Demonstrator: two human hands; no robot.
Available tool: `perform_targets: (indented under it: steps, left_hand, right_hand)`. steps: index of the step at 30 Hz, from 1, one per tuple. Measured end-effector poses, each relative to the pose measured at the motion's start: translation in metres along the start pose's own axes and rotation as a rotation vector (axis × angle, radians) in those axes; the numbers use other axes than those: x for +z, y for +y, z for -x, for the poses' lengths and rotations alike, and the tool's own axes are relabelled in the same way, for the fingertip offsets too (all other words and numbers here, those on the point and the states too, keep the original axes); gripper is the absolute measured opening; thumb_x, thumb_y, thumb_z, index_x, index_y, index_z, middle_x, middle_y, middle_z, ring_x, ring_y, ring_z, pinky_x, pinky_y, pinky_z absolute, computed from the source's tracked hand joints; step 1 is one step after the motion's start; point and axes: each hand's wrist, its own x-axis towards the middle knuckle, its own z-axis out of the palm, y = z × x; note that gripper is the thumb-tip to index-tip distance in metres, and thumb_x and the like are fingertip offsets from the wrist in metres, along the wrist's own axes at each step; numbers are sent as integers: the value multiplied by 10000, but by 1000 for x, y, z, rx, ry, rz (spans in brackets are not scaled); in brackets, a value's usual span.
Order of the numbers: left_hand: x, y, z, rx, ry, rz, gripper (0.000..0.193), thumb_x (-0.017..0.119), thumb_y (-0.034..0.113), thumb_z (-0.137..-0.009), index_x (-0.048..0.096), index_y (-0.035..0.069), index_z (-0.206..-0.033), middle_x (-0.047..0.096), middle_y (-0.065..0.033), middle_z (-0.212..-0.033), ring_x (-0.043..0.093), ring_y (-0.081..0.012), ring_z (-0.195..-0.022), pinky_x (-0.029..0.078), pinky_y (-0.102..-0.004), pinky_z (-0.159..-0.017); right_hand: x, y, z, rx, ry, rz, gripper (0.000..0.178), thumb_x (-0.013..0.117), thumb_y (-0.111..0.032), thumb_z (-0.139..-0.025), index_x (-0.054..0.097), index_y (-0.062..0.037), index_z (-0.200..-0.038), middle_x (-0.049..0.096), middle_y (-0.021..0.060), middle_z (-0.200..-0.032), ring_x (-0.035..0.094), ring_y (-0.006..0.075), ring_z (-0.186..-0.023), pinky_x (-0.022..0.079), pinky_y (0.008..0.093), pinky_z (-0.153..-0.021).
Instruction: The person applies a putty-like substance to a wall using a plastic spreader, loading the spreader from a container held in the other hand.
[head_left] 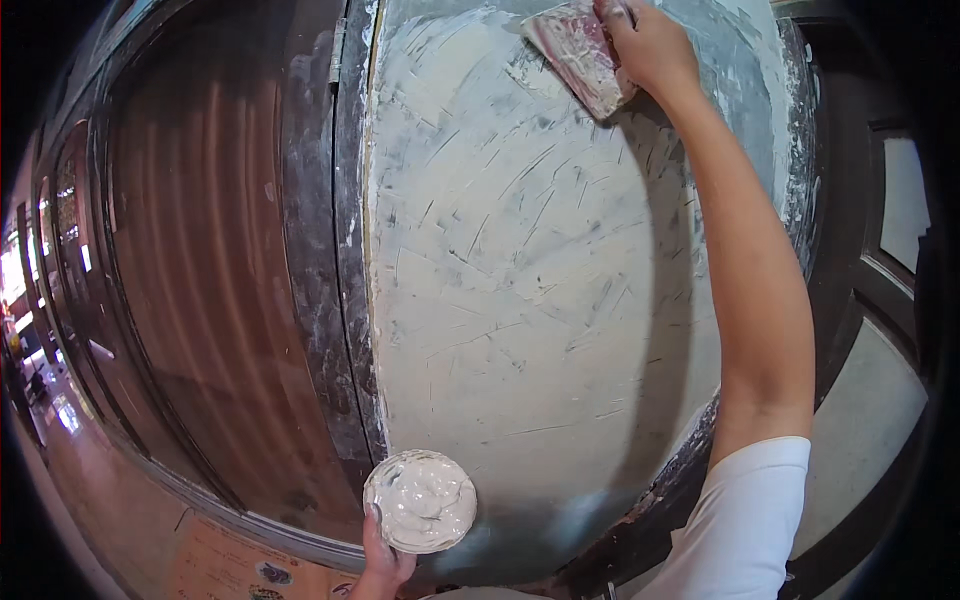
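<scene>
My right hand [652, 48], arm stretched up, grips a wide flat scraper [585, 58] smeared with off-white paste. The scraper's blade rests against the upper part of an upright panel [520, 260]. Cream filler covers most of that panel, with dark streaks and scratches showing through; grey surface shows at its top right and bottom. Low down, my left hand [385, 555] holds a round tub [420, 502] of wet, creamy off-white filler from below, its open top facing me. The thumb lies along the tub's side; the other fingers are mostly hidden.
To the left stands a dark frame post with a hinge [337, 55], then a brown wavy panel [205, 270]. A dark frame with pale panels [905, 205] is at the right. Printed brown cardboard [240, 565] lies on the floor at the lower left.
</scene>
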Motion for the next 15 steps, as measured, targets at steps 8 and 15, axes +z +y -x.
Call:
perform_targets:
  steps: [8,15]
  left_hand:
    - [-3,0,3,-5,-15,27,653,396,503,-991,334,68,-1474,421,-150,-1482,433,-330,-1340,345,-471,-1130]
    - [-4,-5,4,-12,9,30,656,424,512,-975,361,76,-1462,435,-148,-1471,450,-339,-1323,370,-482,-1114]
  right_hand:
    - [-5,-22,16,-126,-242,-90,461,479,-438,-949,695,-36,-889,679,232,-911,639,432,-877,491,491,-760]
    - [8,4,7,-171,-26,-136,466,475,-437,-953,694,-27,-934,671,246,-964,626,439,-929,485,491,-793]
